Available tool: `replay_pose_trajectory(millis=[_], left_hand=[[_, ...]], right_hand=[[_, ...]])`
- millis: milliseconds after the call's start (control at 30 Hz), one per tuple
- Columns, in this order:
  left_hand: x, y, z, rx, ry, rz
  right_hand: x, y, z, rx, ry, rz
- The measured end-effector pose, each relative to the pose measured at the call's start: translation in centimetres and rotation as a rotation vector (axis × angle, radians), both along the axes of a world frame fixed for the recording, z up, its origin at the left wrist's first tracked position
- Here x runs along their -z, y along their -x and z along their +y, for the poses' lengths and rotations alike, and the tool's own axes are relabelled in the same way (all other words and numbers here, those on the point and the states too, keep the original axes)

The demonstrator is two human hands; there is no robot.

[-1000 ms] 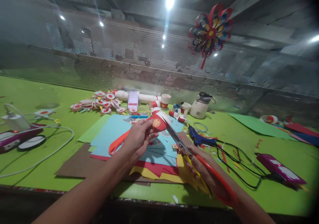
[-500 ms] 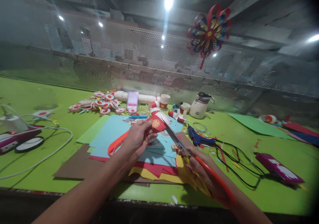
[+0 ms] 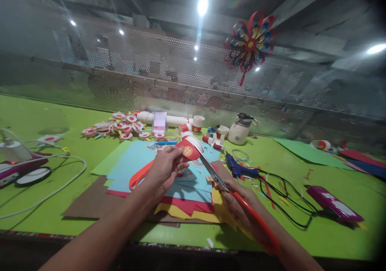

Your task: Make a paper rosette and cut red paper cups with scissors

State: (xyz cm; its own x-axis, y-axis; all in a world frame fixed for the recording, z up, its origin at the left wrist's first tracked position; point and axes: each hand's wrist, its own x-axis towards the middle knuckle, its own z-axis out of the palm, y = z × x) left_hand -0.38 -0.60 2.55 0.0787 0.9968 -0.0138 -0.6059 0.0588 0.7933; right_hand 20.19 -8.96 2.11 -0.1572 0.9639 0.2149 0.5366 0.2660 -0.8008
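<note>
In the head view, my left hand [image 3: 169, 166] pinches a red and white paper cup [image 3: 189, 148] bearing a round gold emblem. The cup looks partly cut, with its white inside turned up. My right hand [image 3: 238, 202] is wrapped round the red-orange handles of a large pair of scissors [image 3: 213, 172]. The blade tips reach the cup's right edge, and the blades lie close together. Under both hands is a stack of coloured paper with light blue sheets [image 3: 126, 162] on top. An orange loop-shaped handle [image 3: 138, 176] shows beside my left wrist.
A blue glue gun [image 3: 241, 166] with a black cord lies right, near a purple power strip [image 3: 334, 204]. Behind are paper cups [image 3: 198, 123], a jug [image 3: 239, 130], a white roll [image 3: 175, 120] and piled red-white discs [image 3: 120, 126]. Cables and another purple strip [image 3: 22, 166] lie left.
The scissors' handles have come closer together and the blades have narrowed on the cup. My left hand keeps hold of the cup. The view has shifted slightly.
</note>
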Motion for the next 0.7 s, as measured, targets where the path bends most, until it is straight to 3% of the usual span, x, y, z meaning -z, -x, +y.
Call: replay_pose_trajectory(millis=[467,700], left_hand=[[0.1,-0.5,-0.5,0.036,-0.055,0.067],[-0.2,-0.5,-0.7,0.026,-0.046,0.104]], right_hand=[[2.0,-0.4,1.3,0.079,0.064,0.017],[0.9,-0.2,0.2,0.029,0.056,-0.006]])
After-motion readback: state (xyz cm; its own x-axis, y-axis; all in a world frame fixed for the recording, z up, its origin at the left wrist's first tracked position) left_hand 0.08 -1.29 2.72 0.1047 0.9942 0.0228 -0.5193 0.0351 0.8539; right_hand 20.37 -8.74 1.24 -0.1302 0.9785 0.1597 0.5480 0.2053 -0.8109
